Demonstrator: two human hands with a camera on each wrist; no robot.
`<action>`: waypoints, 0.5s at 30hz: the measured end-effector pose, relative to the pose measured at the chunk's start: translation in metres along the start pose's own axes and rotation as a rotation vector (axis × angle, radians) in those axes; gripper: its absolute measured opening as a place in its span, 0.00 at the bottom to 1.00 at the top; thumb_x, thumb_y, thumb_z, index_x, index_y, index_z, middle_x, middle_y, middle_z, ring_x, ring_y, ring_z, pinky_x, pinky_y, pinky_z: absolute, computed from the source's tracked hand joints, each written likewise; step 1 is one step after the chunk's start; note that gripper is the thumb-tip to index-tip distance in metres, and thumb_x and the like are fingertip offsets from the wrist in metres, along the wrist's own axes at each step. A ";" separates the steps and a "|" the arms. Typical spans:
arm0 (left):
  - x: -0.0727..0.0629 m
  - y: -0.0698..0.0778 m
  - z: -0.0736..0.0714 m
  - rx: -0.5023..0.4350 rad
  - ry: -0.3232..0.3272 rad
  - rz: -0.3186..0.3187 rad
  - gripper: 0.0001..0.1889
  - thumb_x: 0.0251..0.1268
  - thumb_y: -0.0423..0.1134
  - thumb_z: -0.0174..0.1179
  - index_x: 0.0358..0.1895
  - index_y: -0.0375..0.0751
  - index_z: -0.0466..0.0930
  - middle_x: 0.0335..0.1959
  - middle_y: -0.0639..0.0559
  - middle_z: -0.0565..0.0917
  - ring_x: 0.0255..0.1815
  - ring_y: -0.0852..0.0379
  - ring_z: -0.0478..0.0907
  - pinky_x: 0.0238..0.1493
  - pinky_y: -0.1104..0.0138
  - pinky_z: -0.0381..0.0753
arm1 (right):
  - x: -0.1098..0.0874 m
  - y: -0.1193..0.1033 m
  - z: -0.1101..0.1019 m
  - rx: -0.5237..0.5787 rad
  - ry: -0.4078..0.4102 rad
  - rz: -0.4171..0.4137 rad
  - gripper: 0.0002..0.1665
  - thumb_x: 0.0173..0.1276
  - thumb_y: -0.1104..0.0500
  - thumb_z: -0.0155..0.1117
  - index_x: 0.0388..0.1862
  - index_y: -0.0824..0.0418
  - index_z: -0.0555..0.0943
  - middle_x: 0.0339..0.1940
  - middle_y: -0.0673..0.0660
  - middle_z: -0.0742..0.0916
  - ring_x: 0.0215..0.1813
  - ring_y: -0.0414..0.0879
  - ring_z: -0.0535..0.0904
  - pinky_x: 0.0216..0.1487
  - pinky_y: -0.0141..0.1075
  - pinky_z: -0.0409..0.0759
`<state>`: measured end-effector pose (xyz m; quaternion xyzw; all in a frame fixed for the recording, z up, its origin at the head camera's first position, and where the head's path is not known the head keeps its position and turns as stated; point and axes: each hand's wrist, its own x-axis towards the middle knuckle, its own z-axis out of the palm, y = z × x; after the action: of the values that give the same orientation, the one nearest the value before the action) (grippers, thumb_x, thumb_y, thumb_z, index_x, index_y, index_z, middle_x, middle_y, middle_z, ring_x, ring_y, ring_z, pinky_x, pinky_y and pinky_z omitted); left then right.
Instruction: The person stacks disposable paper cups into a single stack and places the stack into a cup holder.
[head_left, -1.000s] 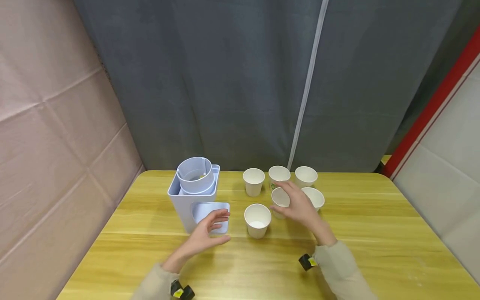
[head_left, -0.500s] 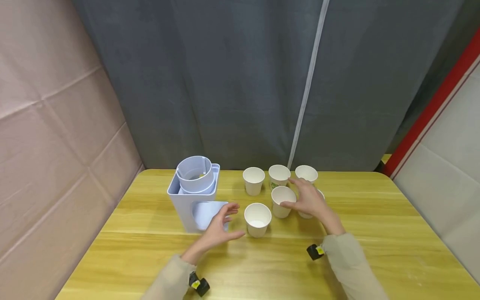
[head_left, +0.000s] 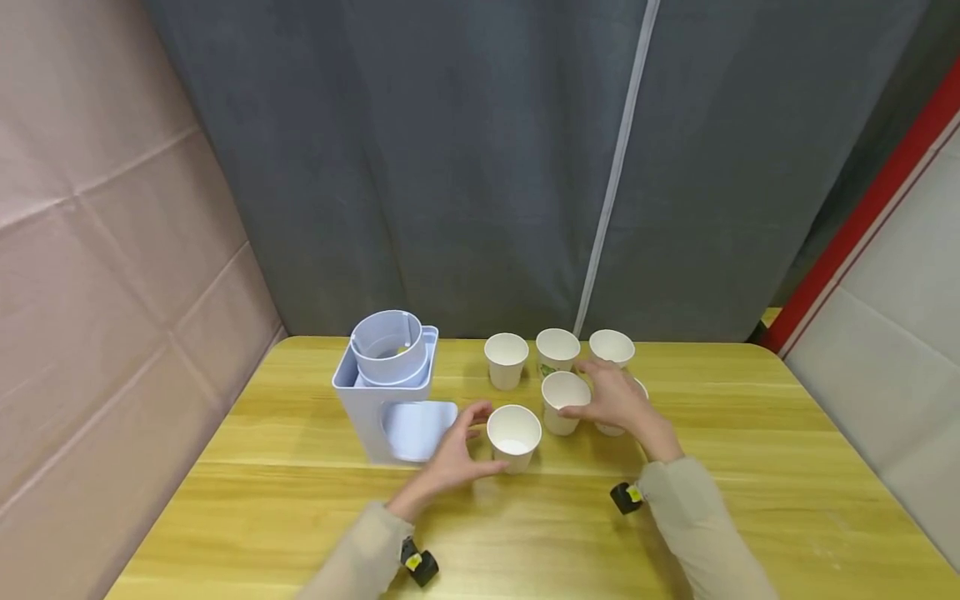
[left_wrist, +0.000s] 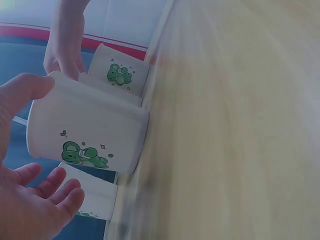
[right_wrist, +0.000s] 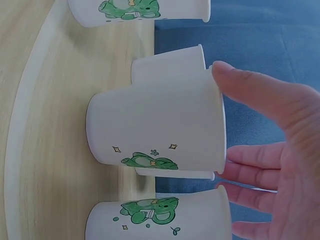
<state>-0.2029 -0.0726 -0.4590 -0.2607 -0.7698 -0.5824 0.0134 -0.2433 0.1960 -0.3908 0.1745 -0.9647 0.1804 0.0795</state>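
Note:
Several white paper cups stand upright on the table. My left hand is at the left side of the front cup, thumb and fingers spread around it. In the left wrist view, its thumb reaches this cup's rim; the other fingers are loosely bent and apart from its wall. My right hand surrounds the right side of the middle cup. In the right wrist view, the thumb meets that cup's rim, and relaxed fingers spread by the opposite side. Green cartoon animals decorate the cups.
Behind stand a left back cup, a centre back cup and a right back cup. Another cup is partly hidden behind my right hand. A pale blue plastic container with a round insert stands left. A grey curtain hangs behind.
My left hand has moved right, from beside the blue container to the front cup. My right hand shifted right around the middle cup, then stayed nearly still. The cups remain in place.

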 end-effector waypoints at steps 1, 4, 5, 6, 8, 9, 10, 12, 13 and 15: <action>0.000 0.000 0.001 0.002 0.002 0.000 0.44 0.38 0.28 0.74 0.62 0.22 0.60 0.57 0.32 0.71 0.58 0.37 0.68 0.57 0.45 0.68 | 0.001 0.000 0.001 -0.006 0.000 -0.009 0.46 0.42 0.41 0.77 0.56 0.66 0.76 0.48 0.64 0.82 0.50 0.61 0.77 0.42 0.52 0.76; 0.002 0.000 0.004 0.023 0.007 -0.014 0.44 0.37 0.28 0.74 0.62 0.22 0.60 0.57 0.33 0.72 0.57 0.38 0.69 0.57 0.46 0.68 | 0.003 0.000 0.003 -0.028 0.009 -0.051 0.45 0.40 0.40 0.77 0.53 0.64 0.77 0.43 0.61 0.83 0.46 0.59 0.78 0.40 0.50 0.76; 0.002 -0.005 0.005 0.033 0.012 -0.011 0.45 0.36 0.28 0.75 0.62 0.23 0.60 0.57 0.34 0.72 0.57 0.39 0.69 0.56 0.47 0.69 | 0.003 0.000 0.003 -0.038 0.012 -0.066 0.44 0.40 0.40 0.77 0.52 0.64 0.78 0.42 0.60 0.83 0.45 0.58 0.78 0.40 0.50 0.76; 0.003 -0.002 0.006 0.035 0.013 -0.018 0.45 0.36 0.27 0.75 0.62 0.22 0.60 0.56 0.33 0.72 0.57 0.38 0.69 0.56 0.46 0.69 | 0.004 0.000 0.004 -0.045 0.014 -0.076 0.43 0.39 0.40 0.78 0.51 0.64 0.78 0.41 0.59 0.83 0.44 0.57 0.78 0.40 0.49 0.76; 0.003 0.006 0.007 0.032 0.012 -0.022 0.44 0.36 0.25 0.74 0.62 0.21 0.60 0.55 0.32 0.72 0.56 0.37 0.69 0.56 0.45 0.69 | 0.005 0.000 0.005 -0.064 0.014 -0.094 0.43 0.39 0.40 0.77 0.51 0.64 0.79 0.40 0.59 0.83 0.42 0.56 0.78 0.39 0.49 0.75; 0.002 0.009 0.007 0.026 0.010 -0.023 0.44 0.35 0.24 0.74 0.61 0.20 0.59 0.55 0.31 0.72 0.56 0.36 0.69 0.55 0.45 0.69 | 0.005 -0.001 0.005 -0.070 0.011 -0.097 0.43 0.40 0.40 0.77 0.51 0.64 0.79 0.39 0.59 0.83 0.42 0.55 0.78 0.40 0.50 0.75; 0.002 0.012 0.008 0.018 0.012 -0.018 0.44 0.35 0.24 0.73 0.61 0.19 0.59 0.54 0.31 0.72 0.55 0.35 0.69 0.55 0.44 0.69 | 0.005 -0.001 0.006 -0.076 0.007 -0.095 0.43 0.40 0.40 0.77 0.52 0.63 0.79 0.40 0.59 0.83 0.42 0.55 0.78 0.40 0.50 0.74; 0.003 0.014 0.009 0.003 0.010 -0.020 0.44 0.35 0.23 0.73 0.61 0.19 0.59 0.53 0.30 0.73 0.55 0.35 0.69 0.55 0.44 0.69 | 0.006 -0.001 0.006 -0.084 0.001 -0.089 0.44 0.40 0.39 0.77 0.53 0.63 0.79 0.41 0.60 0.83 0.43 0.56 0.78 0.42 0.52 0.74; 0.003 0.011 0.010 0.008 0.006 -0.024 0.44 0.35 0.23 0.73 0.61 0.20 0.59 0.53 0.32 0.73 0.55 0.36 0.69 0.55 0.46 0.70 | 0.006 -0.001 0.006 -0.085 -0.002 -0.087 0.44 0.40 0.39 0.77 0.53 0.63 0.79 0.41 0.60 0.83 0.43 0.56 0.78 0.42 0.52 0.73; 0.005 0.003 0.012 0.024 0.002 -0.035 0.45 0.35 0.24 0.74 0.62 0.21 0.60 0.54 0.34 0.74 0.55 0.40 0.70 0.55 0.50 0.71 | 0.006 -0.002 0.007 -0.086 -0.004 -0.083 0.44 0.40 0.39 0.77 0.54 0.62 0.79 0.41 0.60 0.83 0.44 0.56 0.78 0.43 0.53 0.73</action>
<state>-0.2024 -0.0592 -0.4591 -0.2465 -0.7813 -0.5734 0.0071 -0.2488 0.1902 -0.3952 0.2111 -0.9637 0.1349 0.0926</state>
